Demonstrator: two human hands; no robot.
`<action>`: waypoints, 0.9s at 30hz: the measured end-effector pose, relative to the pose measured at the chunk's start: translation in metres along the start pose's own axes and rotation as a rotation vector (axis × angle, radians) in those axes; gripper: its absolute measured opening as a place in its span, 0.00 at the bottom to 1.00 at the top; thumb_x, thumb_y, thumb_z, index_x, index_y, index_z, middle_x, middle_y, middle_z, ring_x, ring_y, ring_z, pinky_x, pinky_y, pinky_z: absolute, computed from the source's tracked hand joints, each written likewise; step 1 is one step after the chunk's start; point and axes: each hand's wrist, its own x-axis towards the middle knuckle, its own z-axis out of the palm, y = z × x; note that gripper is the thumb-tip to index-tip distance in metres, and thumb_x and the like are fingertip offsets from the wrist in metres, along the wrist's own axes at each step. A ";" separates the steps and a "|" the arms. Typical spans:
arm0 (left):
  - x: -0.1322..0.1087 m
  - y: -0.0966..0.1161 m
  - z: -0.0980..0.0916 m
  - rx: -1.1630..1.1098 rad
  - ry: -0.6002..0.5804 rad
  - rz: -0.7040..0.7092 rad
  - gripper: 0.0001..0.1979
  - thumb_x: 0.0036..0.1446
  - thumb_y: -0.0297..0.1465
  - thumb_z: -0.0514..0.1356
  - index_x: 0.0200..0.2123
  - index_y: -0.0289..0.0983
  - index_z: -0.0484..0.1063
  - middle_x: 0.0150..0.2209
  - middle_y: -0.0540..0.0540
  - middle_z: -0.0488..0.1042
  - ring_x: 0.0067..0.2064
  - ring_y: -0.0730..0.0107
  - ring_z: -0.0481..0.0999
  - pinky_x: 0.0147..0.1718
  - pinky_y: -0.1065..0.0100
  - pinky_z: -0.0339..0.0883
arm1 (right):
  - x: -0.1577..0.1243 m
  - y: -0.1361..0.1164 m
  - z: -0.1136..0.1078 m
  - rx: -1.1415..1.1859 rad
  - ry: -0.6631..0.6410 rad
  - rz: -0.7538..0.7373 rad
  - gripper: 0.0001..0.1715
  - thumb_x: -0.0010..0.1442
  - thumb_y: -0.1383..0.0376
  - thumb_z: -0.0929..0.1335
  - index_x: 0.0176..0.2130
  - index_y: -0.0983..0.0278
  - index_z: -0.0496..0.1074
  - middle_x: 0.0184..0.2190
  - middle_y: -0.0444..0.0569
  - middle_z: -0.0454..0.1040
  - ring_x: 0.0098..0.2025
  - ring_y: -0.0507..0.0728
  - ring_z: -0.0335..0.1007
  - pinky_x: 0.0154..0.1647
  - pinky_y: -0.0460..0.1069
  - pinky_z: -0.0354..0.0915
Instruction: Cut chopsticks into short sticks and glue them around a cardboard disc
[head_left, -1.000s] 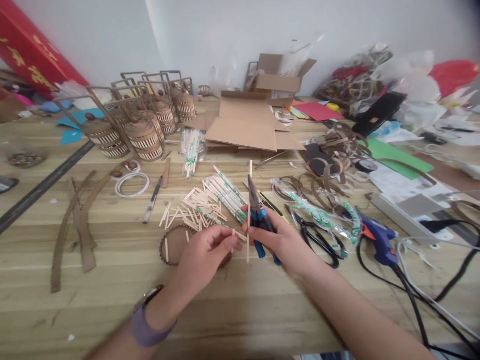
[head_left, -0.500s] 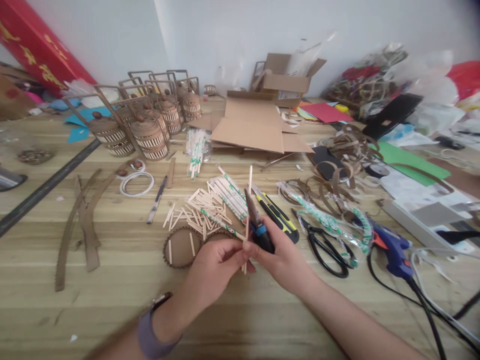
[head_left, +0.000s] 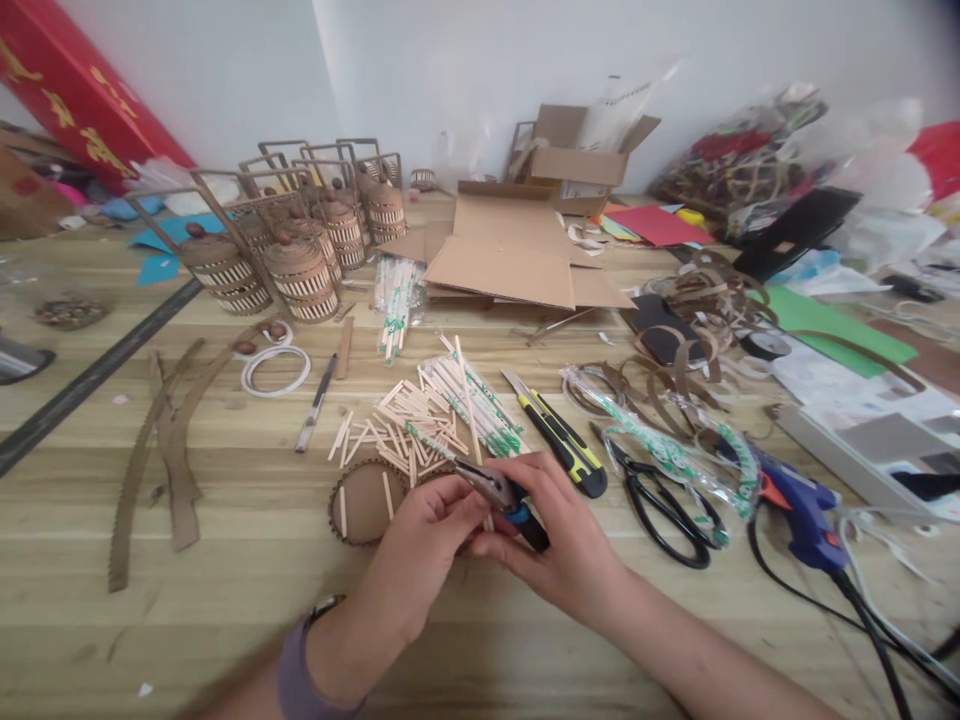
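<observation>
My right hand (head_left: 570, 535) is closed around the handles of a pair of pliers (head_left: 495, 487), dark with a blue band. The jaws point left and lie across a thin wooden chopstick (head_left: 466, 392), which slants up and away from my hands. My left hand (head_left: 424, 545) pinches around the chopstick's lower part, close to the jaws; its fingertips are partly hidden. Just beyond lies a pile of short cut stick pieces (head_left: 420, 425). A round cardboard disc (head_left: 364, 520) with a ridged rim and two short sticks on it is left of my left hand, which partly covers a second disc.
Wrapped chopsticks (head_left: 487, 410), a yellow-black utility knife (head_left: 562, 430), black scissors (head_left: 667, 510) and a blue glue gun (head_left: 802, 505) lie to the right. Bucket-like handled models (head_left: 300, 275) stand back left. Flattened cardboard (head_left: 502, 265) lies at the back; cardboard strips (head_left: 176, 480) lie left.
The pliers have turned from pointing upward to pointing left, their jaws now across the chopstick. The chopstick has tilted leftward and sits lower. My hands remain close together.
</observation>
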 end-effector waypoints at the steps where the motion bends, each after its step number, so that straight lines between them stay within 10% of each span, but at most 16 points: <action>1: 0.000 -0.001 0.000 0.008 0.028 0.003 0.15 0.47 0.42 0.66 0.24 0.36 0.71 0.24 0.51 0.71 0.28 0.72 0.69 0.30 0.72 0.64 | -0.001 0.000 0.000 -0.016 0.010 -0.016 0.28 0.58 0.58 0.71 0.55 0.58 0.62 0.43 0.53 0.71 0.45 0.61 0.70 0.44 0.54 0.70; 9: -0.003 0.002 -0.002 0.050 0.069 -0.015 0.14 0.47 0.42 0.66 0.26 0.37 0.73 0.24 0.52 0.72 0.26 0.73 0.69 0.26 0.74 0.62 | 0.002 -0.001 -0.001 -0.028 0.012 -0.025 0.33 0.57 0.52 0.70 0.56 0.62 0.61 0.42 0.54 0.71 0.44 0.60 0.71 0.43 0.53 0.71; 15: -0.005 0.012 -0.007 0.068 0.212 -0.022 0.19 0.41 0.46 0.69 0.27 0.37 0.75 0.25 0.50 0.77 0.29 0.70 0.74 0.32 0.71 0.68 | -0.001 -0.007 -0.036 -0.204 0.030 0.013 0.13 0.61 0.65 0.65 0.46 0.62 0.65 0.42 0.55 0.73 0.45 0.60 0.70 0.44 0.54 0.69; 27: -0.013 0.012 0.001 -0.025 0.225 -0.101 0.19 0.37 0.46 0.72 0.28 0.41 0.76 0.23 0.53 0.78 0.30 0.73 0.76 0.33 0.75 0.70 | -0.114 0.050 -0.157 -0.798 0.354 1.022 0.19 0.55 0.57 0.60 0.42 0.61 0.68 0.36 0.57 0.75 0.39 0.68 0.72 0.34 0.56 0.64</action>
